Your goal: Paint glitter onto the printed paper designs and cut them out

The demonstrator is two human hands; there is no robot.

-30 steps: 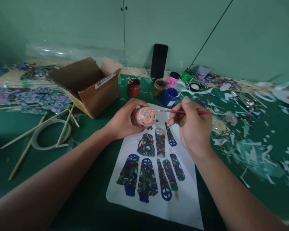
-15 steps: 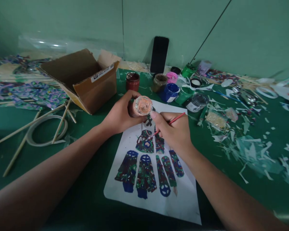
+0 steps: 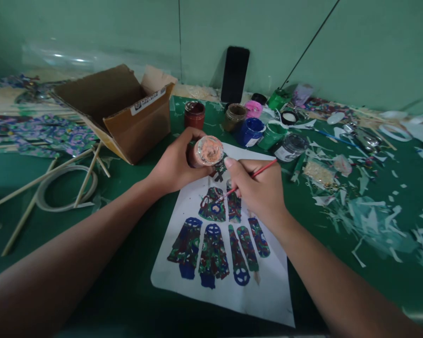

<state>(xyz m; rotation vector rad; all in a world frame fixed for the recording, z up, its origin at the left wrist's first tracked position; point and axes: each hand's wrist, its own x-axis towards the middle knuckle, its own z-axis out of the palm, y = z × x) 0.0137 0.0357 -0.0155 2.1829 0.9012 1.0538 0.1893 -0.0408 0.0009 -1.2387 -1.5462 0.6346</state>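
My left hand point(image 3: 178, 162) is wrapped round a paint jar point(image 3: 208, 151), its open top showing peach paint and tilted towards me. Pinched in my right hand point(image 3: 259, 185) is a thin red paintbrush point(image 3: 264, 168), its tip at a painted jacket-like shape on the white sheet point(image 3: 254, 291). Camouflage-like patches in dark red, green and blue cover the several shapes on this sheet. A pale spot point(image 3: 215, 207) shows on the shape under the brush. Part of the sheet's upper area is hidden by my hands and the jar.
Behind my hands stand several open paint jars, among them a red one point(image 3: 194, 116) and a blue one point(image 3: 251, 132). A cardboard box point(image 3: 144, 126), a tape roll point(image 3: 42, 199) and wooden sticks lie left. A phone point(image 3: 235, 75) leans on the wall. Paper scraps point(image 3: 377, 225) litter the right.
My right hand and the brush have shifted slightly to the right, the tip staying near the same painted shape. The jar stays in my left hand. The whole view has tilted a little.
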